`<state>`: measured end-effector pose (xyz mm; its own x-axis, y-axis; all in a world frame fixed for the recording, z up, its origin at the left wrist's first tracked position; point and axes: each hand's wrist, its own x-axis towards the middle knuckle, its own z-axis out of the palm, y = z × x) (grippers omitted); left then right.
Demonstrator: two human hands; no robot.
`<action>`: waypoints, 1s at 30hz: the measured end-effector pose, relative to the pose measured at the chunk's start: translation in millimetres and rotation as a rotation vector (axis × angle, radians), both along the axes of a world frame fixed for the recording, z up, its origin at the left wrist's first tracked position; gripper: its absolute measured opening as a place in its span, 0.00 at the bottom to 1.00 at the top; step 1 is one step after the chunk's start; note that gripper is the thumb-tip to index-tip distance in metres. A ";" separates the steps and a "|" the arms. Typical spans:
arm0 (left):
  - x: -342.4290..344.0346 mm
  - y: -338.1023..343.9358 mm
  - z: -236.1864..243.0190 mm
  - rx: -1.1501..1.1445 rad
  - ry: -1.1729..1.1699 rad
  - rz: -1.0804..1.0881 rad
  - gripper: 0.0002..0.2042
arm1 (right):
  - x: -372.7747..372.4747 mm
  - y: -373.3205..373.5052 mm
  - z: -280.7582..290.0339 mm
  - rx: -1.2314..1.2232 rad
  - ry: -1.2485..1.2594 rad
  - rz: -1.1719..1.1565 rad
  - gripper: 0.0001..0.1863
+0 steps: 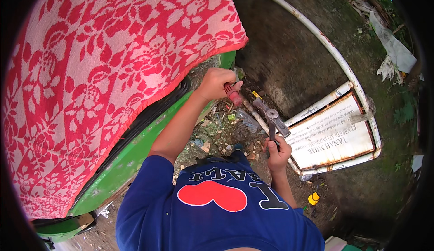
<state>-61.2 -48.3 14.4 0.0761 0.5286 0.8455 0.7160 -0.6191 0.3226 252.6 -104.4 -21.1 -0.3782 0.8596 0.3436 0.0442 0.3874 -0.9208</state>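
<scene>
1. The left hand [216, 83] is closed in a fist around a red-handled tool [234, 95], just above the picture's centre, at about 12 o'clock from the person's chest.
2. The right hand [276, 154] is wrapped around the dark handle of a hammer [272, 121]; the hammer's metal head sits at 12 o'clock from that hand, close beside the red-handled tool's shaft.
3. At 3 o'clock from the hammer lies a rectangular white sign [332, 137] with a rusty brown border and dark lettering, seen upside down, fixed in a white pipe frame [334, 54] that curves up toward 1 o'clock.
4. A small yellow piece [313, 198] lies on the dirt at 4 o'clock from the right hand.
5. A red and pink floral cloth [104, 70] covers the green vehicle body [131, 160] from 8 to 12 o'clock.
6. Torn white wrapping [392, 52] lies at 2 o'clock near the rim.
</scene>
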 end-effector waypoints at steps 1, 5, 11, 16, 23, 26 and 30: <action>1.4 2.7 -0.4 -0.012 0.006 0.015 0.19 | 3.1 3.6 -0.2 -0.008 -0.006 0.003 0.17; 4.8 10.8 0.4 -0.053 0.028 0.081 0.19 | 12.5 17.9 -4.1 -0.004 -0.014 0.011 0.16; 8.6 16.9 12.8 -0.205 0.041 0.151 0.10 | 15.0 32.4 2.6 -0.078 0.017 -0.014 0.15; 14.3 18.5 26.2 -0.270 0.015 0.219 0.08 | 17.3 45.7 3.1 -0.112 0.051 0.009 0.14; 15.8 21.3 28.4 -0.266 -0.036 0.246 0.07 | 15.5 60.8 5.2 -0.142 0.074 0.039 0.15; 16.8 22.8 25.2 -0.274 -0.042 0.240 0.07 | 14.9 67.3 2.5 -0.128 0.074 0.061 0.15; 16.8 25.4 21.2 -0.242 -0.020 0.252 0.13 | 12.5 72.4 3.1 -0.094 0.055 0.070 0.15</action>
<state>-44.4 -22.9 35.6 -0.0979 0.7140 0.6932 0.8286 -0.3273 0.4541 265.2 -32.1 -18.0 -0.4212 0.8613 0.2843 -0.0316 0.2993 -0.9536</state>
